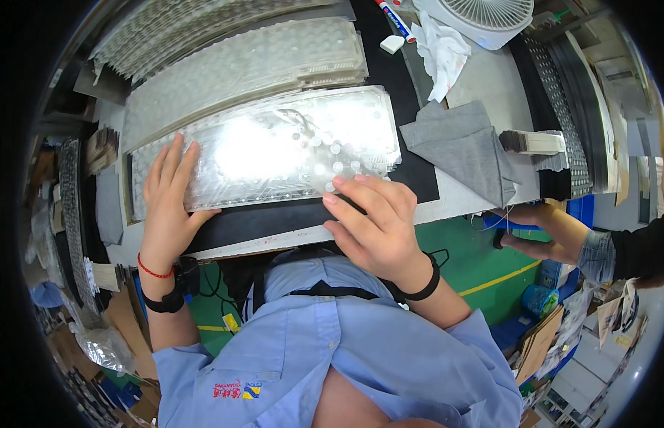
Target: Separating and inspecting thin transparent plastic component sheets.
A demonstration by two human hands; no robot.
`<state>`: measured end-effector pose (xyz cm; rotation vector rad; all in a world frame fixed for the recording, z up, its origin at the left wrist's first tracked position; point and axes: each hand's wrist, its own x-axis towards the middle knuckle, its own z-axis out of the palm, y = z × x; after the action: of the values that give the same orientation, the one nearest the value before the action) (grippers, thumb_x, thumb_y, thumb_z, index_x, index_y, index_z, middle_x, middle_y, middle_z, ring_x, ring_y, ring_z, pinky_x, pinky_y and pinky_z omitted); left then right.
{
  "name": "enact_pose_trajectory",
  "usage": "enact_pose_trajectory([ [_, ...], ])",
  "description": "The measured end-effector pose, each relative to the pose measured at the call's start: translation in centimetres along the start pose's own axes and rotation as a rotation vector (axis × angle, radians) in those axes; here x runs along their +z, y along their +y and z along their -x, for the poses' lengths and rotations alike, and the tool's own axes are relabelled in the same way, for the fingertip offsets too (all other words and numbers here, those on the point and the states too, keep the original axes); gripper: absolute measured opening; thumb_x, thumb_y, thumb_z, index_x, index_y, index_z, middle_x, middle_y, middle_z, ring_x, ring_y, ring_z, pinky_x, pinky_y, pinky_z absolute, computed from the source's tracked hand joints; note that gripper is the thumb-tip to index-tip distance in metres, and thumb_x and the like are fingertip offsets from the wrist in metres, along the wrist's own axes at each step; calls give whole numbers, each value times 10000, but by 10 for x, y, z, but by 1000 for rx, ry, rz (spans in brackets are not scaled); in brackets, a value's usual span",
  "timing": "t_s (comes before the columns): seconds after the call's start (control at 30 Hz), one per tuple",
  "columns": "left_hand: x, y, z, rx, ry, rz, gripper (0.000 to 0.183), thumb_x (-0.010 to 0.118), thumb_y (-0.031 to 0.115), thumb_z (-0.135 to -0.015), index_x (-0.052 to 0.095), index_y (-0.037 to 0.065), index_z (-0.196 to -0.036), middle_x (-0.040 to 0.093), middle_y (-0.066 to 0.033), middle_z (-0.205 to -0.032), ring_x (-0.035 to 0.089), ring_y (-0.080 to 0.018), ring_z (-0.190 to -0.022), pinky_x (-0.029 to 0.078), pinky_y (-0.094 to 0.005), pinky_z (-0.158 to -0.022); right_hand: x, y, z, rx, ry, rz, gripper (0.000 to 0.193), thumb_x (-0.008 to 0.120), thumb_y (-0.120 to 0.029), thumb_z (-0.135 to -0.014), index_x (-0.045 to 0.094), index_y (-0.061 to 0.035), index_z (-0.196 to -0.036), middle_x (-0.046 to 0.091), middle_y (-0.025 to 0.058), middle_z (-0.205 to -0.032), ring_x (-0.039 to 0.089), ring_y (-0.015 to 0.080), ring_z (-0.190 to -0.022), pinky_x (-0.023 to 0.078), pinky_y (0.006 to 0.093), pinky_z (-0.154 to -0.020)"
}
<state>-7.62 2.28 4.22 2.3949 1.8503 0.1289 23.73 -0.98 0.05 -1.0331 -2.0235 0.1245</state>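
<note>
A clear plastic keyboard membrane sheet [267, 153] with printed traces and small round domes lies on top of a stack before me, glaring brightly in its middle. My left hand [168, 192] rests at its left end, fingers stretched out over the surface and thumb apart by the near edge. Over the near right edge is my right hand [382, 228], palm down and fingers apart, with its fingertips on or just above the sheet near several domes. Neither hand is closed on anything. Whether the right fingertips press down cannot be told.
Behind lies another stack of membrane sheets [239, 71], with more piled farther back. A folded grey cloth [464, 146], crumpled white tissue [442, 53], marker [396, 21], white eraser-like block [392, 45] and white fan [489, 18] sit to the right. Another person's arm [553, 228] shows at far right.
</note>
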Motion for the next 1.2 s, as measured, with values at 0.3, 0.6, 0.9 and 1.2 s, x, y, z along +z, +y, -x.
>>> enact_pose_trajectory([
  [0.3, -2, 2, 0, 10, -3, 16, 1009, 858, 114, -559, 402, 110, -1459, 288, -111, -1568, 287, -360, -1412, 235, -476, -1142, -6, 10, 1, -124, 90, 39, 411, 744, -71, -717, 686, -113, -1121, 637, 36, -1225, 543, 245, -1093, 381, 345, -914],
  [0.6, -10, 4, 17, 35, -90, 33, 1022, 805, 89, -543, 383, 92, -1473, 274, -123, -1577, 251, -372, -1431, 225, -466, -1159, -21, 21, 16, 232, 60, -249, 898, 882, -267, -671, 431, 56, -1378, 442, 234, -1394, 487, 374, -1232, 446, 418, -990],
  [0.9, -14, 3, 20, 69, -47, 62, 1030, 867, 194, -505, 443, 137, -1442, 330, -101, -1550, 319, -365, -1391, 288, -478, -1111, -14, 12, 25, 217, 270, -685, 730, 778, -90, -749, 430, 51, -1376, 404, 268, -1430, 518, 371, -1225, 443, 437, -999],
  [1.2, -19, 5, 35, 65, -65, 24, 880, 811, 132, -607, 479, 165, -1421, 367, -81, -1532, 359, -348, -1367, 304, -469, -1091, -27, 21, 17, 131, 69, -192, 535, 654, 109, -644, 610, 16, -1169, 651, 159, -1163, 609, 325, -1004, 469, 388, -896],
])
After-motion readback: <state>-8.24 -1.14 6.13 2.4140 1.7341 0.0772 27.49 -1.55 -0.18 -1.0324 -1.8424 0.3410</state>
